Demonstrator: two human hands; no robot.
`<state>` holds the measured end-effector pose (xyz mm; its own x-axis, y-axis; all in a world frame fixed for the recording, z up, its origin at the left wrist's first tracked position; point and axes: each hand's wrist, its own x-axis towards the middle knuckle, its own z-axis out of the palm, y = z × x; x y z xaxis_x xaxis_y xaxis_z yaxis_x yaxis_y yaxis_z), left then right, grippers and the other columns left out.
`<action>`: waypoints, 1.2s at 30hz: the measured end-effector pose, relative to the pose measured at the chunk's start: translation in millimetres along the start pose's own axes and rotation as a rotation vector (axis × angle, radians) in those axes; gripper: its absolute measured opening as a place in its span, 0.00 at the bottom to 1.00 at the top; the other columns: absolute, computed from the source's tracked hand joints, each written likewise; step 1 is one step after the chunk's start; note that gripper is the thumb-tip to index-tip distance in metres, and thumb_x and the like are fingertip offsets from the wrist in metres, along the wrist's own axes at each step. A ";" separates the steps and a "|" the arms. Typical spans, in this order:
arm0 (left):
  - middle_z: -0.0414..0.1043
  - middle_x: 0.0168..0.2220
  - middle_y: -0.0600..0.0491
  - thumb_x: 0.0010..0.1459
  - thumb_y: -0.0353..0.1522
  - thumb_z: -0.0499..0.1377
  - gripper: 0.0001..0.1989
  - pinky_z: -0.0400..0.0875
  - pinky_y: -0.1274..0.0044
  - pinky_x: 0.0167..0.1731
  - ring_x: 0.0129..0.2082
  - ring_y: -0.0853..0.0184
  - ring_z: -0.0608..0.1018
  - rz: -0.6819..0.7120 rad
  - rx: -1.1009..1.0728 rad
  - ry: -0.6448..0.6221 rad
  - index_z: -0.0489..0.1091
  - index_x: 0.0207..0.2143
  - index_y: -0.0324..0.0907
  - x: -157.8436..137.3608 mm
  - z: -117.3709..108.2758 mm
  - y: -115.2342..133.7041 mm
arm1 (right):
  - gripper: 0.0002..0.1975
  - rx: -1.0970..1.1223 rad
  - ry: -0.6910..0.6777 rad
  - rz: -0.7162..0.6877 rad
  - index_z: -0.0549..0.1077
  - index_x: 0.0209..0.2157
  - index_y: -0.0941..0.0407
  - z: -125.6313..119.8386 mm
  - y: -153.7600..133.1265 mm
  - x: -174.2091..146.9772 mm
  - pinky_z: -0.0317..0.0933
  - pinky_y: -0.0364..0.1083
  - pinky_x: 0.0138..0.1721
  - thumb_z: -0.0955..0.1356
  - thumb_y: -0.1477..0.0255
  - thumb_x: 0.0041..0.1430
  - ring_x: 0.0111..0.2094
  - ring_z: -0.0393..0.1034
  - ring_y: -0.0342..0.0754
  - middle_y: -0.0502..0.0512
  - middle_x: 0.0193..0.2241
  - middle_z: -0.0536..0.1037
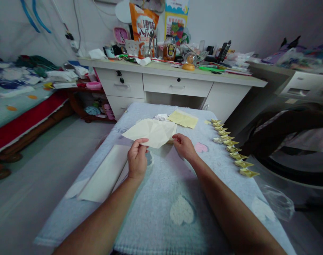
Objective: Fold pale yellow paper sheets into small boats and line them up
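Note:
A pale cream sheet of paper [153,131], crossed with fold creases, is held up above the cloth-covered table. My left hand [138,159] pinches its lower left edge between thumb and fingers. At the sheet's right edge, my right hand [184,146] has its fingertips closed on the paper. Behind the sheet lie a crumpled white paper [161,117] and a few flat yellow sheets [185,119]. A small block-like thing [171,141] shows partly under the sheet. To the right stands a row of several small folded paper boats [232,143].
A long folded white paper [105,175] lies on the table's left side. The blue cloth [156,219] has heart patterns. Beyond stands a white desk [174,85] crowded with jars and a snack bag [144,30]. A front-loading washing machine [299,90] is on the right, a bed [20,102] on the left.

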<state>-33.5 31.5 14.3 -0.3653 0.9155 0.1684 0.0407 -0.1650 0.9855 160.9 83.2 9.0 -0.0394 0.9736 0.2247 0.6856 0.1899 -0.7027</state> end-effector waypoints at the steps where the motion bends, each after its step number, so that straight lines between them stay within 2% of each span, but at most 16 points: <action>1: 0.71 0.28 0.56 0.52 0.31 0.52 0.11 0.67 0.81 0.29 0.28 0.71 0.71 -0.001 0.002 -0.008 0.71 0.37 0.43 -0.8 -0.1 0.6 | 0.14 -0.001 0.007 0.004 0.76 0.36 0.58 0.2 -0.6 2.2 0.62 0.44 0.37 0.62 0.76 0.52 0.31 0.69 0.46 0.54 0.30 0.77; 6: 0.65 0.22 0.58 0.51 0.28 0.51 0.08 0.61 0.82 0.22 0.23 0.72 0.67 -0.001 -0.053 -0.094 0.69 0.31 0.42 -5.6 -1.1 2.6 | 0.13 0.036 0.036 0.022 0.77 0.37 0.59 -1.0 6.4 9.5 0.63 0.46 0.40 0.64 0.75 0.50 0.36 0.71 0.49 0.57 0.35 0.79; 9: 0.67 0.23 0.57 0.51 0.29 0.52 0.06 0.61 0.82 0.23 0.23 0.72 0.68 -0.003 -0.088 -0.182 0.68 0.29 0.41 -9.7 -1.0 0.6 | 0.16 0.077 0.049 0.047 0.75 0.42 0.59 -7.1 13.5 8.6 0.65 0.46 0.38 0.64 0.73 0.52 0.33 0.70 0.47 0.57 0.36 0.78; 13: 0.67 0.21 0.58 0.51 0.30 0.54 0.04 0.60 0.82 0.22 0.22 0.72 0.67 -0.050 -0.128 -0.327 0.68 0.29 0.40 -17.0 1.5 -2.9 | 0.22 0.123 0.045 0.053 0.69 0.51 0.57 -27.6 18.9 -7.0 0.65 0.44 0.32 0.63 0.76 0.52 0.29 0.67 0.42 0.55 0.37 0.75; 15: 0.66 0.20 0.59 0.52 0.31 0.54 0.04 0.59 0.82 0.22 0.21 0.73 0.67 -0.072 -0.135 -0.408 0.68 0.30 0.40 -20.9 3.3 -2.9 | 0.28 0.175 -0.001 -0.047 0.64 0.56 0.53 -40.8 19.3 -22.6 0.65 0.43 0.31 0.64 0.78 0.51 0.31 0.67 0.42 0.56 0.43 0.71; 18: 0.68 0.22 0.58 0.51 0.31 0.57 0.04 0.60 0.82 0.24 0.23 0.72 0.68 -0.070 -0.128 -0.531 0.68 0.30 0.39 -26.0 6.0 -0.6 | 0.36 0.147 -0.057 -0.227 0.59 0.60 0.46 -57.9 18.8 -50.7 0.66 0.44 0.34 0.64 0.81 0.50 0.42 0.66 0.46 0.59 0.53 0.62; 21: 0.69 0.25 0.57 0.51 0.32 0.60 0.06 0.62 0.82 0.26 0.25 0.73 0.69 -0.054 -0.117 -0.620 0.68 0.31 0.39 -29.4 7.8 1.7 | 0.30 0.124 -0.156 -0.308 0.65 0.57 0.46 -68.3 19.1 -75.7 0.67 0.46 0.41 0.63 0.82 0.53 0.55 0.60 0.51 0.58 0.57 0.59; 24: 0.70 0.26 0.56 0.52 0.34 0.60 0.07 0.63 0.81 0.27 0.25 0.72 0.70 -0.039 -0.060 -0.710 0.68 0.31 0.39 -31.0 8.6 0.5 | 0.21 0.140 -0.204 -0.336 0.72 0.50 0.48 -74.0 21.4 -92.0 0.64 0.51 0.49 0.63 0.80 0.57 0.57 0.60 0.51 0.58 0.55 0.63; 26: 0.71 0.28 0.55 0.51 0.32 0.61 0.08 0.64 0.80 0.28 0.27 0.70 0.71 -0.020 0.028 -0.800 0.69 0.34 0.39 -31.5 8.8 -2.0 | 0.16 0.154 -0.215 -0.333 0.74 0.45 0.49 -76.1 24.3 -98.1 0.61 0.52 0.53 0.63 0.79 0.59 0.54 0.64 0.49 0.57 0.53 0.67; 29: 0.71 0.36 0.51 0.49 0.28 0.62 0.16 0.68 0.76 0.35 0.35 0.66 0.73 0.158 0.271 -0.883 0.71 0.43 0.40 -31.6 8.8 -6.4 | 0.12 0.155 -0.225 -0.292 0.76 0.41 0.51 -75.6 31.3 -102.3 0.63 0.51 0.52 0.63 0.76 0.61 0.50 0.69 0.48 0.57 0.51 0.71; 31: 0.69 0.42 0.48 0.48 0.28 0.63 0.20 0.67 0.71 0.43 0.42 0.61 0.72 0.352 0.469 -0.832 0.73 0.47 0.43 -31.2 8.6 -9.0 | 0.11 0.127 -0.233 -0.272 0.76 0.42 0.52 -73.0 36.9 -103.5 0.64 0.51 0.51 0.64 0.74 0.60 0.50 0.70 0.49 0.58 0.51 0.72; 33: 0.66 0.48 0.46 0.48 0.28 0.64 0.19 0.65 0.68 0.47 0.47 0.59 0.69 0.486 0.604 -0.769 0.75 0.45 0.46 -30.4 8.2 -10.9 | 0.13 0.068 -0.237 -0.273 0.75 0.44 0.52 -69.6 42.2 -104.5 0.63 0.52 0.52 0.65 0.73 0.58 0.51 0.69 0.50 0.59 0.52 0.72; 36: 0.65 0.52 0.48 0.50 0.26 0.62 0.15 0.63 0.67 0.51 0.51 0.58 0.66 0.608 0.667 -0.790 0.77 0.41 0.48 -28.4 7.6 -12.7 | 0.17 -0.067 -0.234 -0.308 0.74 0.48 0.53 -65.5 47.2 -106.6 0.57 0.56 0.56 0.68 0.73 0.55 0.55 0.64 0.53 0.61 0.54 0.70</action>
<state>-16.6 10.4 -2.8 0.5433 0.7638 0.3483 0.5674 -0.6399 0.5182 245.1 -19.9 -4.0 -0.4106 0.8761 0.2527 0.6615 0.4769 -0.5788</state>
